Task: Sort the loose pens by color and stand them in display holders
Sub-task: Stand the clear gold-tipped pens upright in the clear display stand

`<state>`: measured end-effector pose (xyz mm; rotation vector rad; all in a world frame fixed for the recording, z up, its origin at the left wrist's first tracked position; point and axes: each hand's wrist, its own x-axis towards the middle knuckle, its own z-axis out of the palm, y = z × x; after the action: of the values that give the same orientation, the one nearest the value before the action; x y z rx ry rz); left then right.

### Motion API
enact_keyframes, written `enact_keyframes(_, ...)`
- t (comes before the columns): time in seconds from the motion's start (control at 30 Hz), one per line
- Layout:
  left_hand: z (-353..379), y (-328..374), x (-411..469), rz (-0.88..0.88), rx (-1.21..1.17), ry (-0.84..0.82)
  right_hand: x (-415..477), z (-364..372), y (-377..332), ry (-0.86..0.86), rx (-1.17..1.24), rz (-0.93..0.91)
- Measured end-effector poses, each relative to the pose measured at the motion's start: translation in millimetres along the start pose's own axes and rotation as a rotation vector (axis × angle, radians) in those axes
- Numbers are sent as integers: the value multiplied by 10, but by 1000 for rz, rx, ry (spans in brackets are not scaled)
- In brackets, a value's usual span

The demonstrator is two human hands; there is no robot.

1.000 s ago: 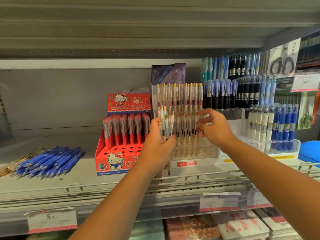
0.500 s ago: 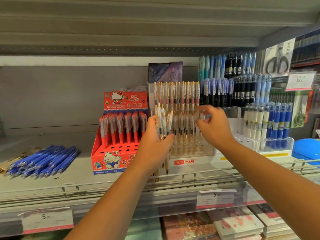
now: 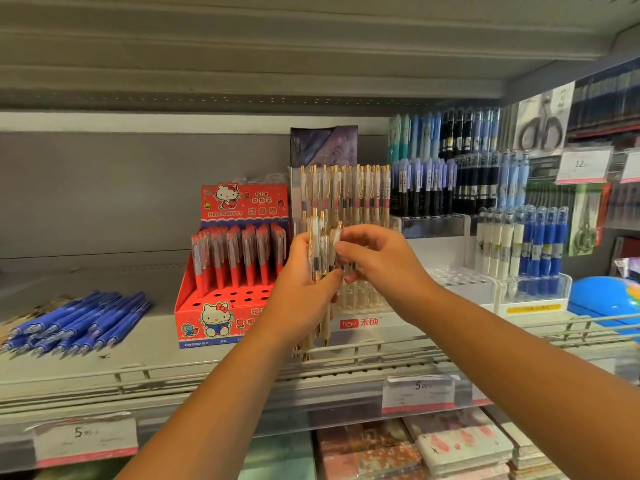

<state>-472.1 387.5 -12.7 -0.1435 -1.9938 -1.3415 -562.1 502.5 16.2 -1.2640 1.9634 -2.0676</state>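
Left hand clenches clear gold-clip pens, right hand pinching one's top; light, stiff, slick: grip mid-barrel.

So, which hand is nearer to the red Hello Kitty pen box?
Left. The left hand holds clear pens just beside the red Hello Kitty pen box, near its right edge. The right hand is further right, in front of the clear pen holder.
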Motion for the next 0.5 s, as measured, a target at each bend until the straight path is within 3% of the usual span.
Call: enact_keyframes(0.5, 15, 11, 3, -17, -64, -32, -13, -158, 75, 62, 83, -18)
